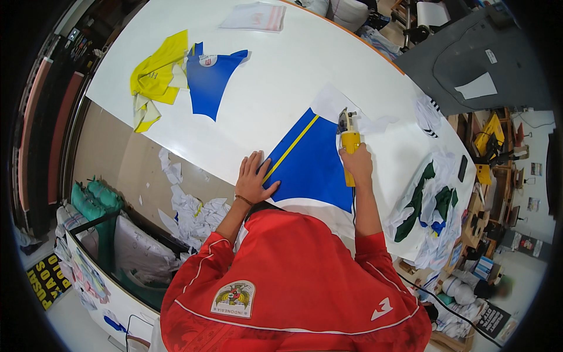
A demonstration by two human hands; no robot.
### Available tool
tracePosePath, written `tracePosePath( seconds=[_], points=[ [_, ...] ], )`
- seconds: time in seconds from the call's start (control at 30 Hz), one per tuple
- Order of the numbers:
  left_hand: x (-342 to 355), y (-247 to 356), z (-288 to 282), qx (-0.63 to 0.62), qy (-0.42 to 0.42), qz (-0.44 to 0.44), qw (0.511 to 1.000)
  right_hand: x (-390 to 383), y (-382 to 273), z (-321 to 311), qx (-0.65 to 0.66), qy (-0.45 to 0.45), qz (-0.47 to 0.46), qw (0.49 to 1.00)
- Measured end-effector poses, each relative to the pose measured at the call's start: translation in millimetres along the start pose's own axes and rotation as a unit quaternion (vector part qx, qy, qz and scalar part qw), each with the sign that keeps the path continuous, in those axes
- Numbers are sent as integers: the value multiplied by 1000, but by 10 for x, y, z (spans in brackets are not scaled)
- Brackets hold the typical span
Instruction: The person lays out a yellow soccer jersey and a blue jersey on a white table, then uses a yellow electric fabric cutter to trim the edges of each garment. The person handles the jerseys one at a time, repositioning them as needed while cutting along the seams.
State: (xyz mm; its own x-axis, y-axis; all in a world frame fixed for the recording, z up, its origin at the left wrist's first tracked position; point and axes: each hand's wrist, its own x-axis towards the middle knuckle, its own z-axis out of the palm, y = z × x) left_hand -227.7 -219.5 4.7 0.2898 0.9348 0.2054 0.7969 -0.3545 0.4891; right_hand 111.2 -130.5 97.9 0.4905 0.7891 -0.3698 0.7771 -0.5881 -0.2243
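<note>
A blue fabric panel with a yellow stripe [314,161] lies flat on the white table in front of me. My left hand [253,180] rests on its left edge, palm down with the fingers spread. On the right, my right hand [359,162] is wrapped round the yellow body of an electric cloth cutter [350,141]. The cutter's metal head stands at the panel's upper right edge, beside white scrap [335,104]. Whether the blade touches the cloth I cannot tell. A cord runs from the cutter down past my right forearm.
Yellow cloth [161,76] and a blue shirt-shaped piece [214,82] lie at the far left of the white table [264,70]. White and green offcuts [428,202] are heaped at the right, near a dark phone [463,168]. Scraps [196,211] litter the floor at left. A clear packet [255,16] lies far back.
</note>
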Motion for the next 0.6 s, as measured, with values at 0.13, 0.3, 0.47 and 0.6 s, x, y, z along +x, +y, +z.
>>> tracePosePath(
  seconds=[0.13,0.3,0.47,0.6],
  points=[
    [-1,-39,-15,-28,3,-4,1000,171,-79,-86,2,-8,-7,1000],
    [-45,-132,-63,-40,1,-17,999,283,297,-277,-30,-41,-90,995],
    [-8,-40,-118,-20,29,-10,999,334,440,-514,-87,-85,-132,984],
    [-19,-63,-73,-17,44,1,999,524,518,-546,-107,-56,-194,974]
  ],
)
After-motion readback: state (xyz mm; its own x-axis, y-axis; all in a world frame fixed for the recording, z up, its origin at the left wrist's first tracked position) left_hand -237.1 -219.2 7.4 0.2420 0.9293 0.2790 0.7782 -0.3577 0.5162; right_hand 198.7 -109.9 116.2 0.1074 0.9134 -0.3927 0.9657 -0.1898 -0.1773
